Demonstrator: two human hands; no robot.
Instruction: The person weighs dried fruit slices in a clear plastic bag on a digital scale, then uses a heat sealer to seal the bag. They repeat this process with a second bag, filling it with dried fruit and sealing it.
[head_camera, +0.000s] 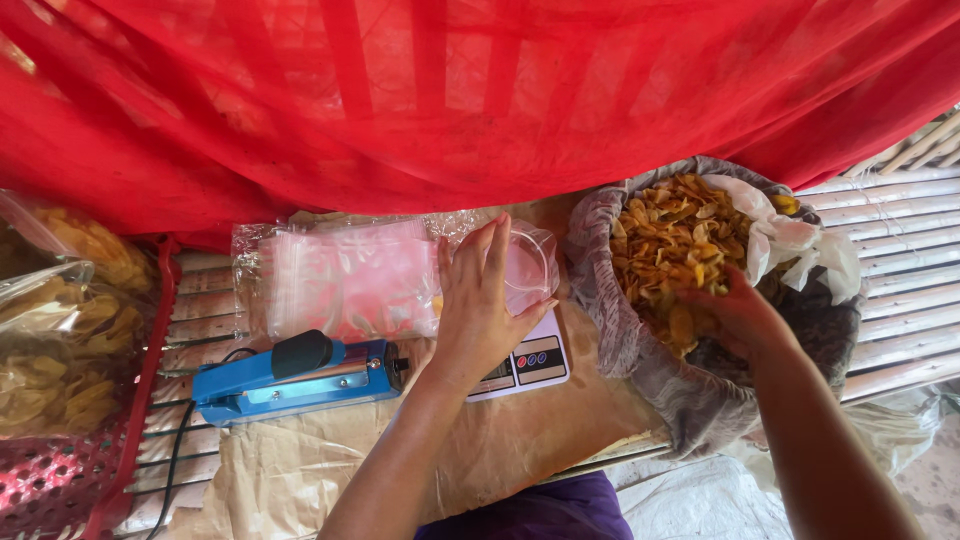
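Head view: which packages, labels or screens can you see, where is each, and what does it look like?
Filled bags: far left, clear plastic, yellow chips inside.
Empty bags: stacked behind the blue sealer, clear, pinkish.
Scale: centre, white, dark display and buttons, partly under left hand.
Sack: right, grey cloth, chips; right hand inside.

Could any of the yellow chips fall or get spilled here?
Maybe. The right hand is digging in the chips, which are heaped near the sack's rim, so some might tumble out. The left hand steadies a clear container on the small scale; a nudge might tip it.
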